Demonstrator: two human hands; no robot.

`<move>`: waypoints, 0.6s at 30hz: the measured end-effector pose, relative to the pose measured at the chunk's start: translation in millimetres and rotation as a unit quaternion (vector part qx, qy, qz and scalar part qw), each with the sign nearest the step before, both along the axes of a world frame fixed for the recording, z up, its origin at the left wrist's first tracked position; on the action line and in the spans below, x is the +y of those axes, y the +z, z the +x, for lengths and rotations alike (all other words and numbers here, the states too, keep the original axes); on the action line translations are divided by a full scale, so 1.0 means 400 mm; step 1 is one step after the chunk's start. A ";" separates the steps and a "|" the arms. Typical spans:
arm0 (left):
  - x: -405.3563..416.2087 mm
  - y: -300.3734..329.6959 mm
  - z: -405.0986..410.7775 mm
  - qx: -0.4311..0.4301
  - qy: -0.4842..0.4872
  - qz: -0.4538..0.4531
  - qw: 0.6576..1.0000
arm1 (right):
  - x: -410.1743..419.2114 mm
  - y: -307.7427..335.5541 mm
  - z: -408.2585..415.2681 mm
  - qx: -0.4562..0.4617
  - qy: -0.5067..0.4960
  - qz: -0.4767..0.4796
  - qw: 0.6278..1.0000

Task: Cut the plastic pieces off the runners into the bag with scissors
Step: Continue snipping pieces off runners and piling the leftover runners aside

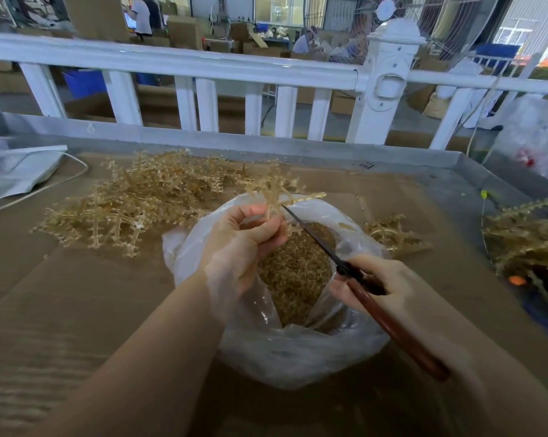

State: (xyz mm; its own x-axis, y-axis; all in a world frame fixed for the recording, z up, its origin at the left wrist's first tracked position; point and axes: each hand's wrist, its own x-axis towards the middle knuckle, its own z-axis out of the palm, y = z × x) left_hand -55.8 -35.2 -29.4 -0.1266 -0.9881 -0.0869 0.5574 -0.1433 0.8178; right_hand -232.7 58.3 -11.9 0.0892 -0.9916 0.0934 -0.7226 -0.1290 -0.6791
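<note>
I see the runner [279, 192] held just over the far rim of the bag [298, 351], at about twelve o'clock from the bag's mouth. My left hand [250, 234] pinches its stem, fingers curled round it, and several side branches on it look to be carrying pieces. My right hand [389, 288] grips the red-brown handles of the scissors [326, 247]; the dark blades run up toward eleven o'clock and their tip touches the runner, though blur stops me telling whether the blades are parted.

I judge the job well underway but far from finished. The bag, clear plastic and standing open on the cardboard [77, 294], holds a deep bed of small amber cut pieces [298, 269], perhaps half its depth. Still to do, I reckon: a big heap of runners [140, 200] at ten o'clock from the bag. A small tangle [392, 234] lies just beside the bag at two o'clock, and another pile [525, 244] sits at three o'clock, well apart; whether those are stripped I cannot tell.
</note>
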 end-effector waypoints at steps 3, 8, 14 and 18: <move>0.003 -0.004 -0.001 0.004 -0.006 0.008 1.000 | -0.001 -0.005 0.009 0.008 0.002 -0.007 1.000; 0.009 -0.003 0.001 0.007 -0.030 0.042 0.999 | -0.008 -0.016 0.027 0.025 -0.024 -0.036 0.999; 0.011 0.006 0.002 0.020 -0.039 0.075 0.996 | -0.002 -0.015 0.036 0.032 -0.025 -0.033 0.999; 0.009 0.003 0.003 0.017 -0.033 0.079 0.996 | 0.007 -0.015 0.048 0.048 -0.026 -0.048 0.997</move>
